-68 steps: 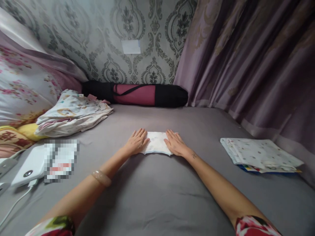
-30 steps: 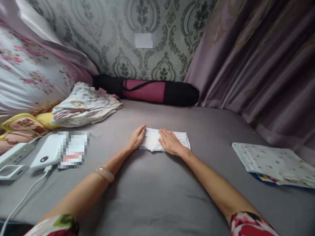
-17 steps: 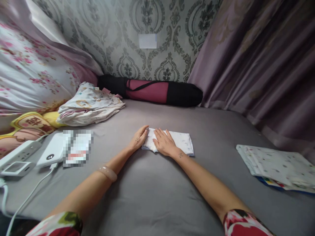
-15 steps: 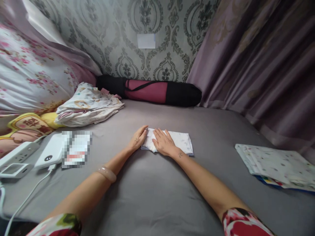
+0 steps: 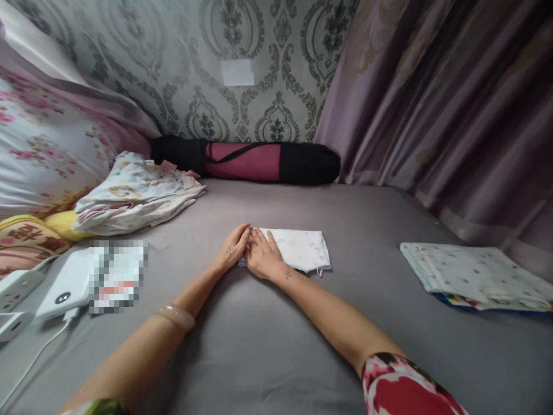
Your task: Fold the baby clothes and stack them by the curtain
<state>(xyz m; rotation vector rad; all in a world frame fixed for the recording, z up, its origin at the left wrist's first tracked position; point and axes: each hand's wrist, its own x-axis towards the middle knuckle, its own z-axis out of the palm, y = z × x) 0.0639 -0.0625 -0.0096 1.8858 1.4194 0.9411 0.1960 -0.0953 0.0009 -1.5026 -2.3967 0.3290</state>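
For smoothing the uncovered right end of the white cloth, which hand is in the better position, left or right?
Probably the right hand: it lies over the white cloth, nearer to that end. The left hand is at the opposite end, with the right hand in between.

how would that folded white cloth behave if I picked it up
The folded white cloth would probably flop, since its near edge curves unevenly. It lies thin and flat on the gray sheet, so it's likely light. Seemingly just folded, it may open out.
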